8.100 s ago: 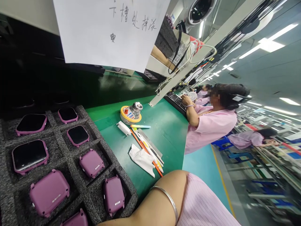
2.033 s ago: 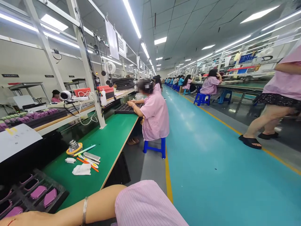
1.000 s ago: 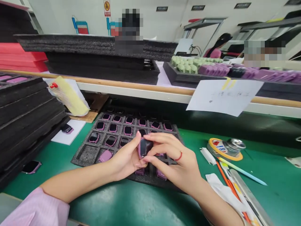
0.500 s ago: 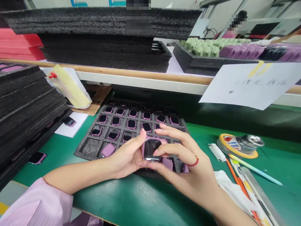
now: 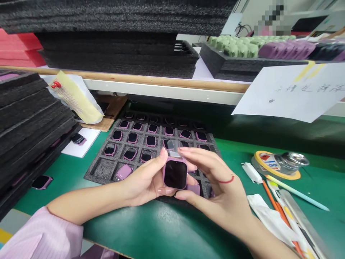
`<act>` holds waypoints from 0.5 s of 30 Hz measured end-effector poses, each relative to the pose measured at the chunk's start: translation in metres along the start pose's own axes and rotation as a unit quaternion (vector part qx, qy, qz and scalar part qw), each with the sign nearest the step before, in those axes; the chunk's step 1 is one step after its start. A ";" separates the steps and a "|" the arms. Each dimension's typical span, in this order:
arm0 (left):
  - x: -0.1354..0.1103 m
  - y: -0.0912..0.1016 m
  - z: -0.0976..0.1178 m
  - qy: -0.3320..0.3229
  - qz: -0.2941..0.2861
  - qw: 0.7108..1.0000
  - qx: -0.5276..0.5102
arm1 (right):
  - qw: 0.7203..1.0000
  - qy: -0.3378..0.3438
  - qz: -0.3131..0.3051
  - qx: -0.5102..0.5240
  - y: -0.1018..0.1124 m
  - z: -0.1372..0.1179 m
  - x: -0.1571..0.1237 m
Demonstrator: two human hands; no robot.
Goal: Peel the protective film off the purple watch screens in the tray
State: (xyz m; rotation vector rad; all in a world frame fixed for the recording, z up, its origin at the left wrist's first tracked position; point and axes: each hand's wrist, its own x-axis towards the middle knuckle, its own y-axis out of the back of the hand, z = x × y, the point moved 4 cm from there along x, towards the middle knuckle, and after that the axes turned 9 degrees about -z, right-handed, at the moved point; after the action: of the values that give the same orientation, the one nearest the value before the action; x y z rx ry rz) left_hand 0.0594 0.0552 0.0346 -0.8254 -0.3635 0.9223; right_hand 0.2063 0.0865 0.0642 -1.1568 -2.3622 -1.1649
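My left hand [image 5: 147,176] holds a purple smartwatch [image 5: 175,174], its dark screen facing up, the thumb along its left edge. At the fingertips of my right hand [image 5: 215,176] is a small clear film [image 5: 174,148], just above the watch; whether it is pinched or stuck to them is hard to see. My right thumb lies by the lower right corner of the watch, apart from the other fingers. Beneath both hands is a black foam tray [image 5: 104,169] of purple watches, most face up, with one purple piece [image 5: 124,172] turned back side up.
Stacked foam trays [image 5: 32,118] rise at left, near a loose watch [image 5: 42,182] and another on white paper [image 5: 90,142]. Rightward are a tape roll with a metal-topped jar [image 5: 291,162], pens [image 5: 296,192] and tissue [image 5: 272,219]. A shelf edge [image 5: 161,88] crosses above.
The clear film has come off the watch screen and is now at my right fingertips above it. My right fingers have lifted up and away from the screen; my left hand keeps its hold.
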 end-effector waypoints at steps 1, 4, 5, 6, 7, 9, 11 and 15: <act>-0.001 0.000 0.000 0.001 -0.003 1.000 0.004 | 1.000 0.006 -0.005 0.002 -0.003 0.001 0.000; -0.002 0.002 0.001 0.000 -0.005 1.000 0.018 | 1.000 0.015 -0.006 0.010 -0.006 0.001 0.000; -0.002 0.002 0.000 0.001 -0.008 1.000 0.020 | 1.000 0.014 -0.007 0.012 -0.007 0.001 0.000; -0.002 0.002 0.000 0.002 -0.011 1.000 0.021 | 1.000 0.011 -0.009 0.014 -0.007 0.001 -0.001; -0.002 0.001 0.000 0.002 -0.013 1.000 0.019 | 1.000 0.007 -0.014 0.020 -0.006 0.001 0.000; -0.002 0.000 0.001 -0.003 -0.012 1.000 0.013 | 0.998 0.002 -0.017 0.056 -0.003 0.002 0.000; -0.002 0.000 0.001 -0.010 -0.010 1.000 0.008 | 0.993 0.006 0.022 0.112 0.004 0.004 0.000; -0.002 -0.001 0.002 -0.010 -0.016 1.000 0.002 | 0.986 0.009 0.163 0.047 0.026 -0.002 -0.013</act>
State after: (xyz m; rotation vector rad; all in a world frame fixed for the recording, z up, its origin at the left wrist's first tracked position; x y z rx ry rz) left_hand 0.0581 0.0539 0.0368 -0.8045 -0.3908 0.9010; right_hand 0.2338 0.0872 0.0731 -1.4253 -2.0868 -0.9383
